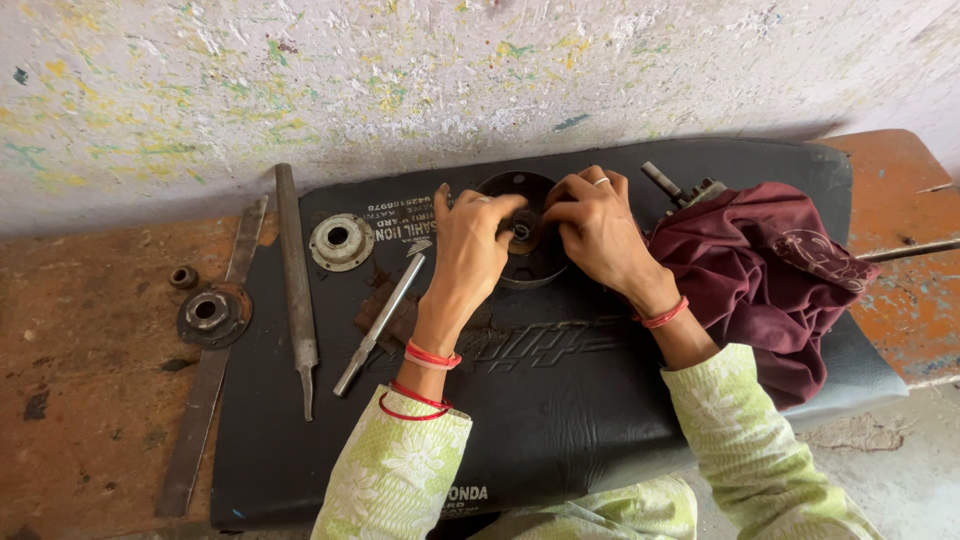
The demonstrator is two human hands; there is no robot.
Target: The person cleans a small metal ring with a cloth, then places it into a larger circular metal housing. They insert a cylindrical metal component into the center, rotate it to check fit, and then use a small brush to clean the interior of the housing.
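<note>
I have both hands on a dark round metal hub [520,262] lying on the black seat cover [560,380] atop the counter [90,380]. My left hand [470,250] and right hand [595,230] pinch at its centre, fingers curled together. A steel rod [380,322] lies just left of my left wrist.

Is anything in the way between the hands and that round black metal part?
No. Both hands are already on the round black part: the left hand and right hand have fingers at its centre hole. The rod, file and maroon cloth lie off to the sides.
</note>
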